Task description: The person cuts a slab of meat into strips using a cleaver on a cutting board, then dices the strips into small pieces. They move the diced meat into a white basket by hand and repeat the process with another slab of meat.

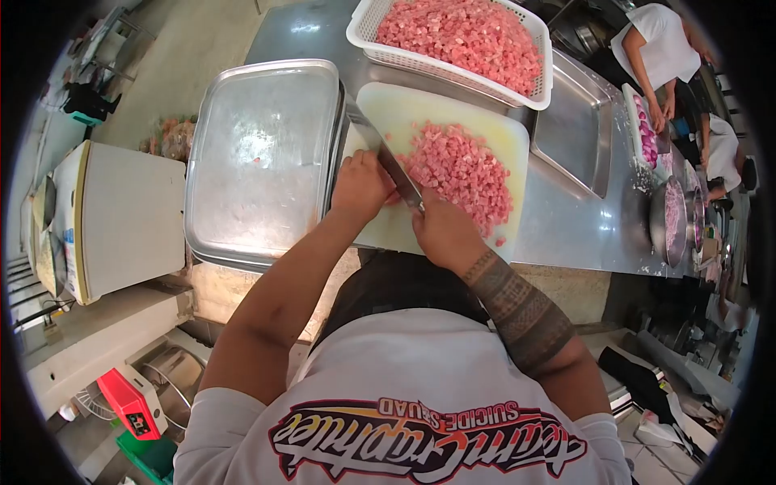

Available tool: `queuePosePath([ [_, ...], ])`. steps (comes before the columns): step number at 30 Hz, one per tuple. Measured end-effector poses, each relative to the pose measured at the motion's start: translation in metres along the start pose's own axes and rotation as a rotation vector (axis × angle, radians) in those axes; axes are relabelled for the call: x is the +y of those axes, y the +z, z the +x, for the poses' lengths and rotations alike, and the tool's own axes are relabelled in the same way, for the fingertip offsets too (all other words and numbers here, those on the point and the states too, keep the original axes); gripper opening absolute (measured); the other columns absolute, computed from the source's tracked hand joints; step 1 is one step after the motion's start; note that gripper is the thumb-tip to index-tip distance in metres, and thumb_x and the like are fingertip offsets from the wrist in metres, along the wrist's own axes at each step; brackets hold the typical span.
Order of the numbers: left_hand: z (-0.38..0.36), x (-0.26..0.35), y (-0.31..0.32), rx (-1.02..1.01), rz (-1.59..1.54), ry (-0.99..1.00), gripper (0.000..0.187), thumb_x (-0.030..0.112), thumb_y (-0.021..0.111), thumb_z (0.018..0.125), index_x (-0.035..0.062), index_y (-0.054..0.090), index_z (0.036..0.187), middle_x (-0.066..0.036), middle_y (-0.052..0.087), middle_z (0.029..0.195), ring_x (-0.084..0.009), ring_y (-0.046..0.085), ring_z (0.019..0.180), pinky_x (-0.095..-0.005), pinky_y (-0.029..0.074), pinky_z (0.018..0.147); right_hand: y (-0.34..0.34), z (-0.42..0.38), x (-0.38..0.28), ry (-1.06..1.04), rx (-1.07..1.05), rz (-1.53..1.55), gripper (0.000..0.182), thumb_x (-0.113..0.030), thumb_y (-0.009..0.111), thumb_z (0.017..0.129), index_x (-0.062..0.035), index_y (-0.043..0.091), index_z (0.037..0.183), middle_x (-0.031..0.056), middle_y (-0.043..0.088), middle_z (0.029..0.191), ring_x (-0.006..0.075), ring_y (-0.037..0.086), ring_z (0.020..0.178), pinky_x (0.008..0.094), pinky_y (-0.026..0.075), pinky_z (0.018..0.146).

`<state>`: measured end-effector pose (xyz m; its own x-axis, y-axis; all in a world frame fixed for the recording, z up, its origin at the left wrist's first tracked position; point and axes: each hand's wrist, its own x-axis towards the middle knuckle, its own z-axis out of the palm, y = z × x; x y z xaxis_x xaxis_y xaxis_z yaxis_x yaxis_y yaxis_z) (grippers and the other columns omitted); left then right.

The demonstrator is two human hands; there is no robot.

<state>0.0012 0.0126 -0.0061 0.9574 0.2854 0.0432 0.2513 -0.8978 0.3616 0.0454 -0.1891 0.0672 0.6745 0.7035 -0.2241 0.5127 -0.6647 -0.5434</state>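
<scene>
My right hand (pixel 446 230) is wrapped round the handle of a kitchen knife (pixel 386 155), whose broad blade points up and left across the cutting board (pixel 440 101). Close to the left side of the blade, my left hand (pixel 361 184) has its fingers curled down on a piece of raw meat (pixel 394 196), which they mostly hide. A heap of diced pink meat (pixel 461 174) covers the middle and right of the white board, just right of the knife. A few small cubes lie loose around the heap.
A large metal tray (pixel 263 153) sits left of the board. Beyond it stands a white perforated basket (pixel 453 71) full of diced meat (pixel 461 36). An empty steel tray (pixel 570 129) lies at right. Farther right, co-workers stand by a tray of purple onions (pixel 644 129) and metal bowls (pixel 669 222).
</scene>
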Motion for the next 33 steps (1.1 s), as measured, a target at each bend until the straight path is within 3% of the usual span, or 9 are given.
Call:
queuePosePath([
  [4, -0.001, -0.021, 0.018, 0.077, -0.115, -0.054, 0.018, 0.008, 0.057, 0.093, 0.0001, 0.056, 0.11, -0.022, 0.062, 0.109, -0.0423, 0.062, 0.101, -0.0523, 0.051, 0.093, -0.045, -0.052, -0.023, 0.068, -0.021, -0.021, 0.03, -0.021, 0.053, 0.104, 0.0027, 0.052, 0.122, 0.0285, 0.071, 0.088, 0.0485, 0.071, 0.085, 0.06, 0.055, 0.078],
  [8, -0.005, -0.013, 0.008, 0.095, -0.105, 0.028, 0.019, 0.006, 0.057, 0.092, 0.0, 0.056, 0.11, -0.021, 0.062, 0.109, -0.0414, 0.061, 0.1, -0.0506, 0.05, 0.092, -0.052, -0.071, -0.035, 0.131, -0.174, -0.025, 0.032, -0.02, 0.054, 0.104, 0.0032, 0.051, 0.124, 0.0277, 0.071, 0.084, 0.0486, 0.07, 0.08, 0.0593, 0.055, 0.074],
  [12, -0.01, -0.013, 0.009, 0.148, -0.101, 0.102, 0.019, 0.006, 0.058, 0.092, 0.0002, 0.056, 0.109, -0.02, 0.062, 0.108, -0.0404, 0.06, 0.098, -0.0483, 0.049, 0.092, 0.025, -0.029, -0.012, 0.111, -0.079, -0.017, 0.037, -0.022, 0.056, 0.102, 0.0043, 0.051, 0.127, 0.0277, 0.071, 0.084, 0.0487, 0.071, 0.081, 0.0594, 0.055, 0.074],
  [16, -0.004, -0.018, 0.003, 0.086, -0.103, 0.129, 0.019, 0.005, 0.058, 0.092, 0.0002, 0.057, 0.11, -0.021, 0.062, 0.108, -0.0412, 0.061, 0.101, -0.0491, 0.05, 0.093, 0.017, 0.009, -0.025, 0.122, 0.015, 0.035, 0.038, -0.024, 0.057, 0.102, 0.0052, 0.052, 0.126, 0.0294, 0.071, 0.087, 0.0487, 0.071, 0.083, 0.0596, 0.055, 0.077],
  [18, -0.002, -0.015, -0.007, -0.017, -0.198, 0.032, 0.02, 0.004, 0.057, 0.092, -0.0009, 0.056, 0.111, -0.021, 0.062, 0.109, -0.0421, 0.061, 0.105, -0.0505, 0.05, 0.094, 0.011, 0.008, -0.021, 0.138, 0.016, 0.045, 0.037, -0.023, 0.057, 0.102, 0.0058, 0.052, 0.126, 0.0301, 0.071, 0.088, 0.0493, 0.071, 0.085, 0.0596, 0.055, 0.078],
  [21, -0.003, -0.02, -0.008, -0.049, -0.17, 0.037, 0.022, 0.006, 0.059, 0.091, -0.0007, 0.057, 0.111, -0.021, 0.062, 0.112, -0.041, 0.062, 0.107, -0.049, 0.051, 0.096, -0.012, -0.035, -0.038, 0.141, 0.069, 0.008, 0.036, -0.021, 0.058, 0.101, 0.0058, 0.052, 0.124, 0.0306, 0.071, 0.087, 0.0505, 0.07, 0.086, 0.0597, 0.055, 0.079],
  [25, -0.006, -0.023, 0.001, 0.023, -0.135, 0.095, 0.021, 0.006, 0.059, 0.091, 0.0003, 0.057, 0.11, -0.02, 0.062, 0.113, -0.0398, 0.062, 0.105, -0.048, 0.052, 0.095, -0.033, -0.072, -0.065, 0.222, -0.129, 0.015, 0.038, -0.02, 0.058, 0.101, 0.006, 0.052, 0.127, 0.0306, 0.071, 0.088, 0.0497, 0.07, 0.088, 0.0596, 0.055, 0.08],
  [30, -0.014, -0.024, 0.007, 0.044, -0.109, 0.17, 0.02, 0.006, 0.059, 0.09, 0.0009, 0.057, 0.108, -0.019, 0.061, 0.108, -0.0395, 0.061, 0.101, -0.048, 0.051, 0.093, 0.035, -0.022, -0.044, 0.201, 0.016, 0.098, 0.038, -0.022, 0.058, 0.103, 0.0083, 0.051, 0.126, 0.0322, 0.07, 0.087, 0.0514, 0.069, 0.086, 0.0604, 0.054, 0.078],
  [33, -0.008, -0.029, 0.005, 0.025, -0.124, 0.203, 0.017, 0.003, 0.057, 0.09, -0.0006, 0.057, 0.107, -0.021, 0.062, 0.109, -0.0421, 0.061, 0.104, -0.0505, 0.051, 0.093, 0.028, 0.018, -0.044, 0.194, 0.054, 0.089, 0.039, -0.023, 0.058, 0.103, 0.0083, 0.051, 0.126, 0.0327, 0.07, 0.089, 0.0511, 0.069, 0.086, 0.0602, 0.054, 0.079],
])
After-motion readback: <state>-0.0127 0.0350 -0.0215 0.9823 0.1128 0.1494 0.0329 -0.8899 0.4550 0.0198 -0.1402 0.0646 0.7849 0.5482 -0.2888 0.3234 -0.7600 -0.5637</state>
